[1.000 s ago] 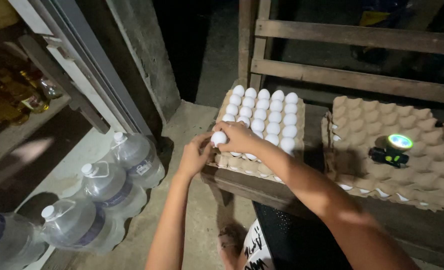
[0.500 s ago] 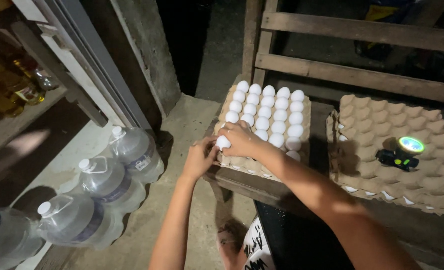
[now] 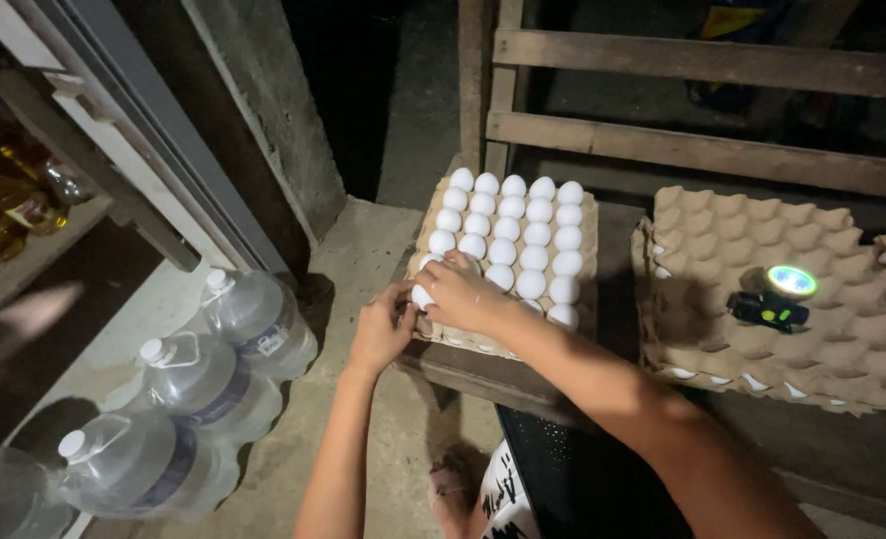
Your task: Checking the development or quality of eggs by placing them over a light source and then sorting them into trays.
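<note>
Both hands working the near-left corner of the full egg tray

From my feed, the right hand is closed around a white egg at the tray's 7 o'clock corner, and the left hand grips the tray edge right beside it. An empty tray stack with a small lit lamp sits at 3 o'clock, water jugs at 8.
</note>
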